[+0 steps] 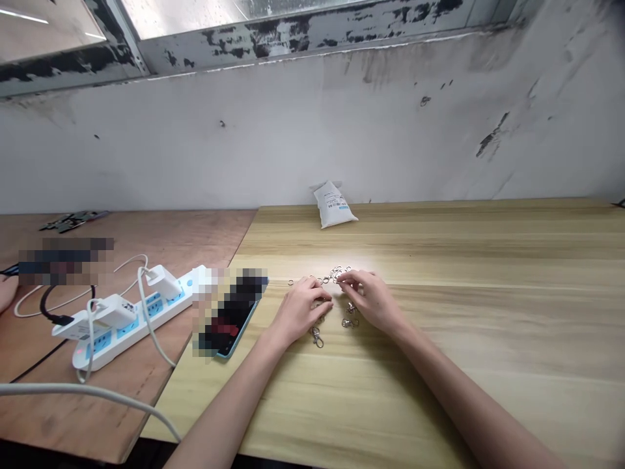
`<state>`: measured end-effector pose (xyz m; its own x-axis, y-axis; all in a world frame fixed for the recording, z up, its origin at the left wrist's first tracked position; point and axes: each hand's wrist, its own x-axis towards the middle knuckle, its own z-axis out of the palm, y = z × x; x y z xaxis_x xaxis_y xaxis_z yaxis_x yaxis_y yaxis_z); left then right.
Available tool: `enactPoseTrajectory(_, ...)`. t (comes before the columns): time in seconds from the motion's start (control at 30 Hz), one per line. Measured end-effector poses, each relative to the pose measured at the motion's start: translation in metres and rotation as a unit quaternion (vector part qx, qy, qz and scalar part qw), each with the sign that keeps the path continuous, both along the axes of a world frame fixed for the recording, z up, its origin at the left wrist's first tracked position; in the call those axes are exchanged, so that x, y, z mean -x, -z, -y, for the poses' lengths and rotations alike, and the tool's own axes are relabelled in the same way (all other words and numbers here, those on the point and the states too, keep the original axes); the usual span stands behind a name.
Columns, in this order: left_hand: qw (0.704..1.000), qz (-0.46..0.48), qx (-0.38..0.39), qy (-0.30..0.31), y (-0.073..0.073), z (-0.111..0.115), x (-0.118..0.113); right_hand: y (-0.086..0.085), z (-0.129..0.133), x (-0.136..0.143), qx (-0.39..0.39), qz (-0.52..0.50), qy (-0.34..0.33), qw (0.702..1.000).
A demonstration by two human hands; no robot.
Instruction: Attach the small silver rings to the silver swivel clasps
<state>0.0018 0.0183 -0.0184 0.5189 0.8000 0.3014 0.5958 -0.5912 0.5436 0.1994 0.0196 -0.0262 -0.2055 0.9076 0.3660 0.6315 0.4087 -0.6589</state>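
My left hand (303, 307) rests low over the light wood table, its fingers bent and thumb drawn in around small metal pieces that I cannot make out. Below its thumb lies a silver swivel clasp (317, 337). My right hand (371, 298) is closed in a pinch beside a small pile of metal clasps and rings (336, 273); whatever is between its fingertips is too small to name. More silver clasps (349, 322) lie under the right hand. A single metal ring (290, 283) sits left of the pile.
A phone (239, 319) lies left of my left arm. Beyond the hands, a white packet (336, 205) stands near the wall. On the brown table at left are a power strip (141, 326) with plugs and cables, and another person's hand (6, 290) at the edge.
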Motion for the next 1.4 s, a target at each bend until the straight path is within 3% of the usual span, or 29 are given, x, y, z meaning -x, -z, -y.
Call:
enactPoseTrajectory(0.17, 1.000, -0.006, -0.028, 0.009, 0.000, -0.001, 0.002, -0.002, 0.001, 0.001, -0.001, 0.014, -0.006, 1.000)
enactPoseTrajectory(0.37, 0.999, 0.029, -0.011, -0.035, -0.004, -0.002, 0.008, -0.003, 0.002, 0.002, -0.006, 0.015, -0.014, 1.000)
enactPoseTrajectory(0.57, 1.000, -0.006, 0.006, 0.020, -0.006, -0.006, 0.017, -0.002, 0.002, 0.002, -0.004, 0.026, -0.007, 1.000)
enactPoseTrajectory(0.9, 0.997, -0.045, -0.054, 0.022, -0.004, -0.005, 0.005, -0.003, 0.003, 0.004, -0.002, 0.015, -0.015, 1.000)
enactPoseTrajectory(1.23, 0.977, -0.141, -0.144, 0.070, -0.002, -0.008, -0.022, -0.003, -0.001, -0.003, 0.075, -0.101, 0.089, 0.988)
enactPoseTrajectory(1.4, 0.965, -0.162, -0.189, 0.086, 0.001, -0.012, -0.031, -0.003, -0.001, -0.001, 0.144, -0.163, 0.084, 0.972)
